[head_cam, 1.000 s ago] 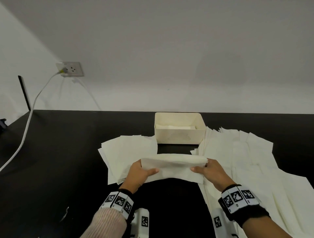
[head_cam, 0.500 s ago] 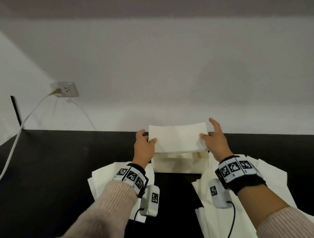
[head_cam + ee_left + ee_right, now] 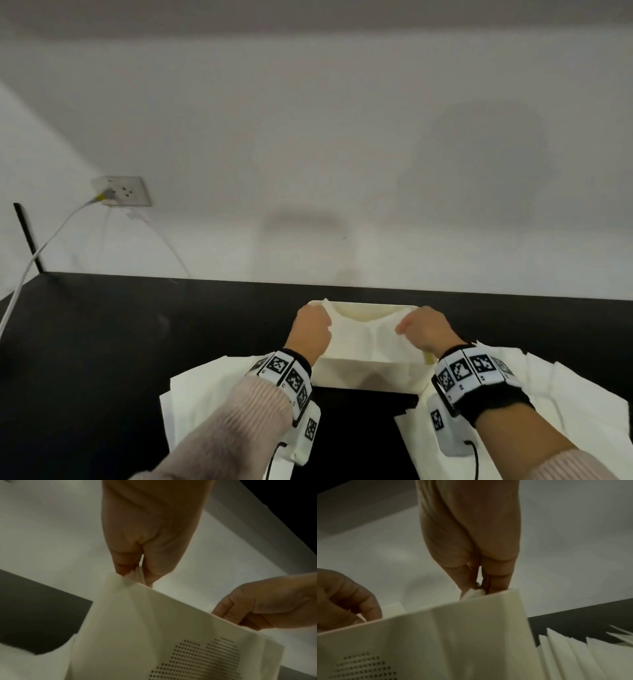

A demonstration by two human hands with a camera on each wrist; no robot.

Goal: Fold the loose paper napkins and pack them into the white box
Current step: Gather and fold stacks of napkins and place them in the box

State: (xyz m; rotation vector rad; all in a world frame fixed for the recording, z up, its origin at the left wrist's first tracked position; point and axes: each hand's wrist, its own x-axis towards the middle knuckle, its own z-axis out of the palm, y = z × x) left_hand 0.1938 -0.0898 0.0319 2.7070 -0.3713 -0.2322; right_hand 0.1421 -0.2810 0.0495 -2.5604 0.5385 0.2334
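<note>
The white box (image 3: 366, 375) stands on the black table straight ahead; its front wall is perforated (image 3: 197, 655). A folded paper napkin (image 3: 368, 337) sags down into the box between my hands. My left hand (image 3: 320, 325) pinches its left end at the box's left rim, thumb and fingers (image 3: 123, 566) closed on the corner. My right hand (image 3: 406, 327) pinches the right end (image 3: 475, 593) at the right rim. Loose napkins lie on both sides of the box, one pile on the left (image 3: 205, 394) and a larger spread on the right (image 3: 565, 394).
The black table (image 3: 137, 342) runs to a white wall behind the box. A wall socket (image 3: 121, 195) at the left holds a plug with a white cable (image 3: 44, 246) hanging down to the table's left edge.
Both hands lifted the folded napkin off the table, carried it forward over the box and lowered it inside. My head tilted up, so the box sits lower in view.
</note>
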